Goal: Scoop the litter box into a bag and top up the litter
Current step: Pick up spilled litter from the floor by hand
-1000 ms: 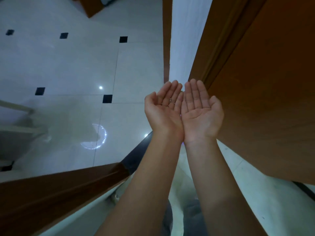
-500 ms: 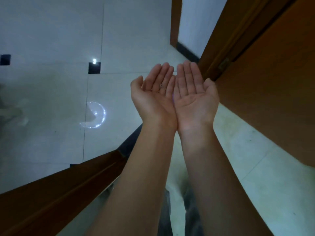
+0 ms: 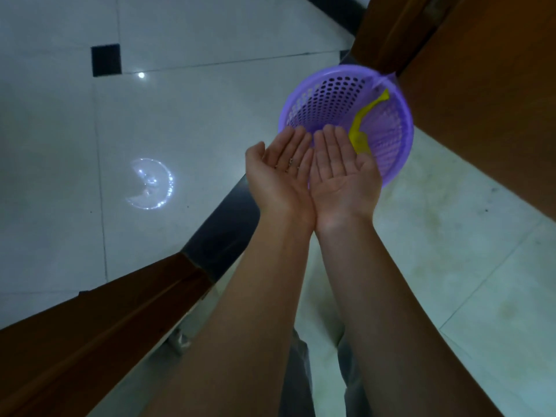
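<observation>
A purple perforated basket has come into our view since half a second ago, when only floor and doorway lay ahead of us; we judge that we have walked forward to where some of the supplies are kept. Our left hand and right hand are held as before, palms up, edges touching, fingers spread flat and holding nothing. The basket sits on the pale tiled floor just beyond our fingertips, hard against the brown wooden door. Inside it lies one yellow plastic object, possibly a scoop, though we cannot tell for sure. We see no litter box, no bag and no litter here, so the task itself looks not yet begun; finding those comes first. Counting: two hands, both empty; one basket; one yellow item in it; one dark floor inset in sight; one ring on the left hand; one round light reflection on the tiles
</observation>
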### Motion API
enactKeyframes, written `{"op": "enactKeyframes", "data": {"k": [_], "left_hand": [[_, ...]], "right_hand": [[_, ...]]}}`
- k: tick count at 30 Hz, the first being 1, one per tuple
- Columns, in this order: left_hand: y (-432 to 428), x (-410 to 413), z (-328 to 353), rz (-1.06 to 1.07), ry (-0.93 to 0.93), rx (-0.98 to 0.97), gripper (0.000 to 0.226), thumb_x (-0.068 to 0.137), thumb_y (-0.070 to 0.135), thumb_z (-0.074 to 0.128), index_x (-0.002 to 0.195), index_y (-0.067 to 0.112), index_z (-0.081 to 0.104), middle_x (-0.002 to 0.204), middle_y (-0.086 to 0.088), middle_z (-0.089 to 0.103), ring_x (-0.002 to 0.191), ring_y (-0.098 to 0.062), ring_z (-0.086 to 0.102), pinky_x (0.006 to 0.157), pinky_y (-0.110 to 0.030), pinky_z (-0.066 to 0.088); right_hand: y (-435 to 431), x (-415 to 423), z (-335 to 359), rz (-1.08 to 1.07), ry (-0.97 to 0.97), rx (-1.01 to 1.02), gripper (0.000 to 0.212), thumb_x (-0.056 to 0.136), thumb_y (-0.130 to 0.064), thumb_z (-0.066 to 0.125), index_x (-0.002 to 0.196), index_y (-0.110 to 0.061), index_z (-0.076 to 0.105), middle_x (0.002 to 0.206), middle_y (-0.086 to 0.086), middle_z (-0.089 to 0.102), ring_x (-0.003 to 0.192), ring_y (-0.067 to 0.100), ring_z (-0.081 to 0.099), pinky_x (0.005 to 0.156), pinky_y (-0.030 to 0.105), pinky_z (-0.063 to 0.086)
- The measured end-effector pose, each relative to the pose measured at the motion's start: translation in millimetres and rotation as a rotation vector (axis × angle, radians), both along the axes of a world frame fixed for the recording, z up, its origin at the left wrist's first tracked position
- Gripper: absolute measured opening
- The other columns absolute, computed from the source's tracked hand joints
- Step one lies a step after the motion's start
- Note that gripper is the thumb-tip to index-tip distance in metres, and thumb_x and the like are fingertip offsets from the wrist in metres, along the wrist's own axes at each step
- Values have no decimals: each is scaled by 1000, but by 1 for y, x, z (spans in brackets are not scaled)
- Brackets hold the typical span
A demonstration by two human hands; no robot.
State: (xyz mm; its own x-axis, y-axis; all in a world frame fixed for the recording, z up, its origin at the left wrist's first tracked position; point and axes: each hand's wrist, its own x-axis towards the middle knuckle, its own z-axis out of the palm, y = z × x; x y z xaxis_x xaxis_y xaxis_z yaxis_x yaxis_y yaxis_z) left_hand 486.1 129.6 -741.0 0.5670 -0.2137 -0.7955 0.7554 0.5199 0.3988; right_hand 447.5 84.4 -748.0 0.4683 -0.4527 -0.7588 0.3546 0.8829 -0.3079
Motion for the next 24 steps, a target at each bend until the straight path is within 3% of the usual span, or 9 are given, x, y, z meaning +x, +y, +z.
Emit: {"op": "enactKeyframes", "data": {"k": [5,7,9,12,14,18,21,24], "left_hand": [[-42,1,-21,-135,15,-10,51,102,33,34,123,-5,62,124,-22,67,118,-30,64,103,-32,50],[-64,4,-30,-174,19,-19,51,103,33,33,123,-4,62,124,-22,67,118,-30,64,103,-32,49],[-82,6,-41,-200,25,-21,51,103,34,33,122,-4,62,120,-21,68,112,-28,66,102,-32,49],[-100,6,-57,-258,30,-6,49,103,35,35,117,-1,64,111,-18,69,102,-24,67,96,-29,50],[-107,6,-66,-287,26,25,48,103,36,36,115,0,64,115,-18,69,104,-25,67,96,-30,51],[-112,5,-83,-329,15,93,44,102,37,38,111,2,64,116,-17,69,109,-26,66,97,-31,50],[-112,5,-96,-350,20,152,42,102,37,40,109,3,65,119,-17,69,113,-26,66,101,-34,49],[-113,3,-104,-408,-11,257,39,100,37,43,102,6,68,109,-13,72,105,-22,68,89,-30,52]], "right_hand": [[-39,-3,-20,-77,58,-53,47,105,-29,21,108,-7,63,112,5,69,123,23,57,112,31,36],[-58,0,-27,-99,86,-89,47,105,-29,21,108,-7,63,108,6,69,118,22,59,112,30,36],[-74,4,-34,-119,116,-121,48,106,-28,21,115,-5,61,110,9,67,112,22,60,110,30,37],[-92,5,-49,-143,164,-126,50,106,-27,20,129,-2,56,115,12,64,124,24,57,107,29,38],[-98,4,-59,-145,178,-115,52,106,-29,20,134,-1,53,116,11,62,128,24,54,106,28,36],[-101,3,-76,-133,226,-113,51,107,-30,21,134,-1,54,115,9,64,117,22,58,105,29,38],[-99,3,-82,-107,257,-102,51,107,-32,23,133,-1,54,128,13,63,126,23,56,108,30,39],[-99,2,-88,-51,319,-141,50,107,-31,26,133,1,54,133,14,61,125,23,57,109,31,40]]}}
